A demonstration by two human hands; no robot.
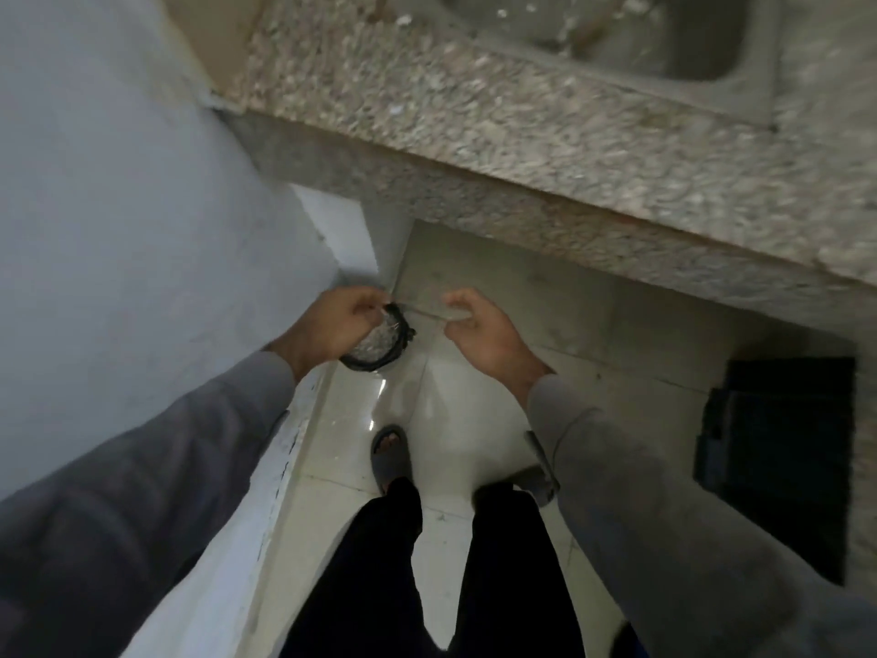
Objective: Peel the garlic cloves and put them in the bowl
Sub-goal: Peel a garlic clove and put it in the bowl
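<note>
i stand at the speckled stone counter (474,149), looking down at the pale tiled floor (474,410). both my hands hang over a small black-rimmed bin (379,341) by the white wall (118,206). my left hand (332,325) is curled, pinching something thin and pale that i cannot make out. my right hand (479,330) has loosely bent fingers and holds nothing i can see. no garlic or bowl shows here. a steel sink (664,35) sits above.

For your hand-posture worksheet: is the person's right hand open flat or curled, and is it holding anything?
Curled. The right hand hangs over the floor with fingers bent inward; whether they pinch anything small cannot be told.
</note>
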